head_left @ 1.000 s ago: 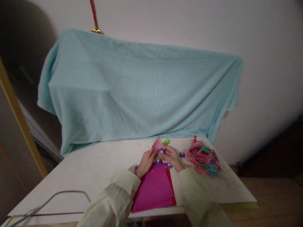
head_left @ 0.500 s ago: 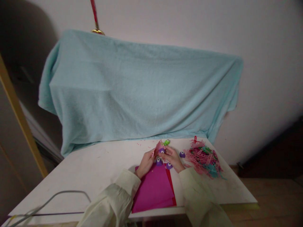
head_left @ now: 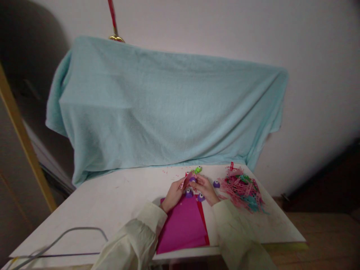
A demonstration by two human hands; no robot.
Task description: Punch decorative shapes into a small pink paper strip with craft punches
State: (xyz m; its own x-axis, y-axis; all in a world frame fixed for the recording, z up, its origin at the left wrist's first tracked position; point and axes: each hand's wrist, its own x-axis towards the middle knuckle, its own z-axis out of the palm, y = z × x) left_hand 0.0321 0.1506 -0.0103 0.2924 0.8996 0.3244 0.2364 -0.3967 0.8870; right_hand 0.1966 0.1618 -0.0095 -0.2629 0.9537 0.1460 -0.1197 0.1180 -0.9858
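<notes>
My left hand point(head_left: 173, 195) is closed on a strip of pink paper point(head_left: 186, 181) with holes punched along its edge. My right hand point(head_left: 206, 190) grips a small purple craft punch point(head_left: 192, 180) with an eye-like spot, right at the paper's edge. Between the hands, on the near side, sit two similar purple punches, one by the left fingers point(head_left: 189, 193) and one below the right hand point(head_left: 200, 197). Beyond the hands lie a green punch point(head_left: 198, 170) and a partly hidden red one point(head_left: 187, 173). Another purple punch point(head_left: 216, 184) stands right of my right hand.
Magenta sheets point(head_left: 182, 228) with a red sheet point(head_left: 205, 228) under them lie at the table's front. A heap of punched paper strips point(head_left: 242, 189) is at the right. A light blue towel point(head_left: 168, 108) hangs behind, and a grey cable point(head_left: 75, 228) crosses the left front.
The pink paper has tipped lower and its upper end has come down, so the red punch behind it now shows. Both hands stay nearly where they were.
</notes>
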